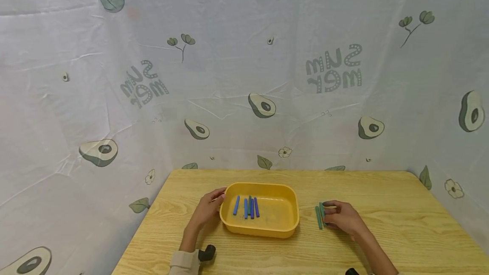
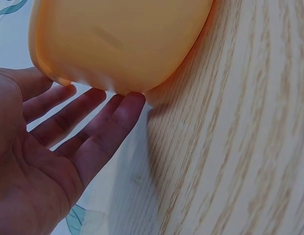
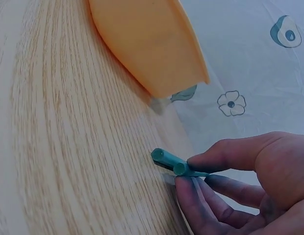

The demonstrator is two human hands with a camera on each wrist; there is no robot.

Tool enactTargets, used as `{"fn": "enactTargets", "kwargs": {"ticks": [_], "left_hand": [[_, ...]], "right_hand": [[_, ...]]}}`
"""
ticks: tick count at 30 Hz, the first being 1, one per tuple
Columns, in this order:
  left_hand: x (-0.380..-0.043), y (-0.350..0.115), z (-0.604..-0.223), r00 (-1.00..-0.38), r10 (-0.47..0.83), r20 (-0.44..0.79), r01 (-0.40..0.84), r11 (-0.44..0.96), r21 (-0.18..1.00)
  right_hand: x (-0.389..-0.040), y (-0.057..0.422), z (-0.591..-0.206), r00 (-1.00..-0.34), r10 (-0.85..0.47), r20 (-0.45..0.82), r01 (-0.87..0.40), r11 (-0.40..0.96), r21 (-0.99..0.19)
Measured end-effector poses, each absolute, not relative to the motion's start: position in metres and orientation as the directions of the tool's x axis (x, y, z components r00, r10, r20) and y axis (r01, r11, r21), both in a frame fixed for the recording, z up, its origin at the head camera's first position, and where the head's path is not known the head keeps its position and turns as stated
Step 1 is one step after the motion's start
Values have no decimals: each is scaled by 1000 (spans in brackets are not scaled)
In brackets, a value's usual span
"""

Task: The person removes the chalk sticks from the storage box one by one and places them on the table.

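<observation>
A yellow plastic tray stands on the table, with several blue, purple and dark green chalk sticks lying in its left half. At its left end my left hand holds the rim, the thumb at the edge and the fingertips against the outer wall. To the right of the tray, my right hand pinches a green chalk stick between thumb and fingers. Close beside that stick lies a second green chalk stick. Dark smudges cover the right fingertips.
The wood-grain table reaches past both hands. A pale sheet printed with avocados, leaves and flowers hangs behind the table and along its sides. A black wrist device sits at the left cuff.
</observation>
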State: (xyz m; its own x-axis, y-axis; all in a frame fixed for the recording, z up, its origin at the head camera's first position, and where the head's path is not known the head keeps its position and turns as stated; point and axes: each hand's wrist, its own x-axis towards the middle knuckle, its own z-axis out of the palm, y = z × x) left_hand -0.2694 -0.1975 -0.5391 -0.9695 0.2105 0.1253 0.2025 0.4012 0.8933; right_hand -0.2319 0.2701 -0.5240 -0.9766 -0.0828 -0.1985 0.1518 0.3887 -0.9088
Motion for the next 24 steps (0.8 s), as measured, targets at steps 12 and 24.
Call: {"fn": "enactTargets", "kwargs": {"ticks": [12,24], "left_hand": [[-269,-197,-539,-971,203,123,200,423,884],[-269,-197,-538,-970,210,125,201,395,896]], "right_hand": [[-228,263,-522,-981,-38,-189,154,432,-888],[-230,266,-521,-971,-61,-232,185,425,-886]]}}
